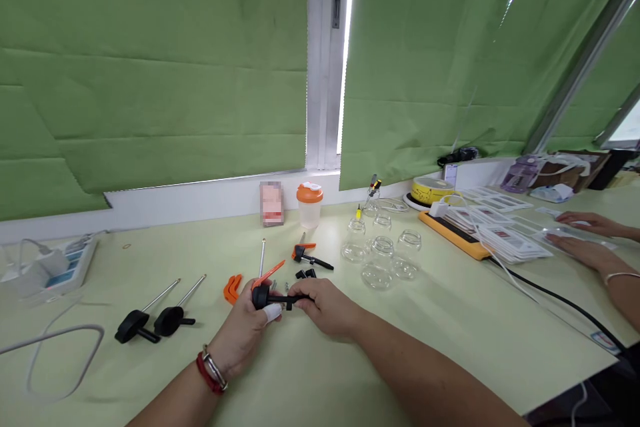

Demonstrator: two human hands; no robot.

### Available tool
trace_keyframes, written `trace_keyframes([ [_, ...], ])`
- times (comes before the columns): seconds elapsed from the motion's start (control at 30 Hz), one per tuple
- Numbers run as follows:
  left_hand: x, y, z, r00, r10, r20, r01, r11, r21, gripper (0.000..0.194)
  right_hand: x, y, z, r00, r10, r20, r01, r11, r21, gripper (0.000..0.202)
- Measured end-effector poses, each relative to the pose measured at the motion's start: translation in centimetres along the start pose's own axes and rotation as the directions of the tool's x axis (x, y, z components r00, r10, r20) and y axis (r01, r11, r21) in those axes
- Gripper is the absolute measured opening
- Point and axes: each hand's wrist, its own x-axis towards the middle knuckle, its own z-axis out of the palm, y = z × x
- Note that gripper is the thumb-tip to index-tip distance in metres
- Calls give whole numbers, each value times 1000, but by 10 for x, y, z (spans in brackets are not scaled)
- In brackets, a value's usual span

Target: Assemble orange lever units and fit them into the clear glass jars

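My left hand [244, 328] is closed around a round-headed black device [259, 296] with an orange lever [271, 272] and a thin metal rod pointing away from me. White tape or bandage wraps my left thumb. Between finger and thumb, my right hand [325, 307] pinches the far end of the device's black handle [279, 300]. Just beyond my hands lies a similar device [313, 257] with an orange lever and black handle, near small black parts [306, 273]. Loose orange levers [232, 288] sit beside my left hand. Two black devices with metal rods, one [134, 325] and another [173, 319], rest farther left.
Several glass jars [379, 265] stand right of centre. An orange-lidded cup [309, 205] and a pink box [271, 204] stand by the wall. A power strip [453, 235] and stacked cards [513, 240] lie to the right, near another person's hands [583, 248]. White cables [93, 328] cross the left side.
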Motion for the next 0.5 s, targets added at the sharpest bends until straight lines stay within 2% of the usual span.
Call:
trace_keyframes([
  [0.33, -2, 4, 0, 998, -14, 58, 17, 998, -62, 44, -4, -6, 9, 998, -64, 23, 64, 998, -12, 38],
  [0.5, -6, 5, 1, 997, 76, -34, -82, 974, -210, 50, -6, -10, 14, 999, -39, 0, 39, 998, 49, 39],
])
